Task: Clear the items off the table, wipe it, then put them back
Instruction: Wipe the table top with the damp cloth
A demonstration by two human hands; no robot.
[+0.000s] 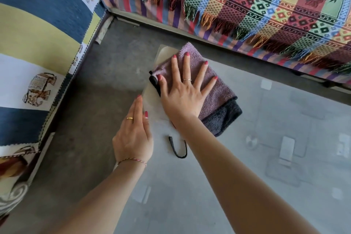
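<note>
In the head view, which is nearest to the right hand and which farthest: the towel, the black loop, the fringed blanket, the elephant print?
From the right hand:
1. Towel, directly under the palm, touching.
2. Black loop, just below the wrist, on the glass table.
3. Fringed blanket, above, beyond the table's far edge.
4. Elephant print, far left, on the striped cloth.

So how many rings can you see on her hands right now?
2. One gold ring on a finger of the left hand at the table's edge; one thin ring on the right hand pressing the cloth. Others may be hidden.
</note>
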